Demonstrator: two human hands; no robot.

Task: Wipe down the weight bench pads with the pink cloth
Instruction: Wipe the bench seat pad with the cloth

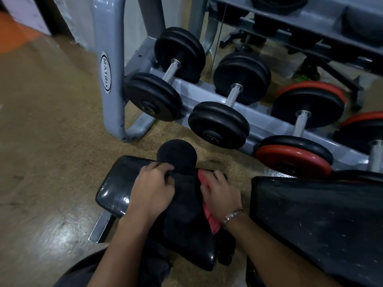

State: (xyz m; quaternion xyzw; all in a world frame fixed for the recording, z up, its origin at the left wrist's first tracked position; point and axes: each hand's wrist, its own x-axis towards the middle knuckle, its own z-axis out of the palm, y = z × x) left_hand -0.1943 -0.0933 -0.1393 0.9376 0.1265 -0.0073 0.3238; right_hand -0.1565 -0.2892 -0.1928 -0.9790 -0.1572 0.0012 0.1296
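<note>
Pink crumpled cloth (209,219) sits bunched under the right hand (221,193), whose curled fingers hold it against the glossy black vinyl seat pad (116,191). The left hand (153,187) curls its fingers over the pad's far edge, beside a round black foam roller (176,154).

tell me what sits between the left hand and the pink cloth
In the head view, only a dark strip of the seat pad lies between the left hand and the pink cloth, which the right hand holds.
</note>
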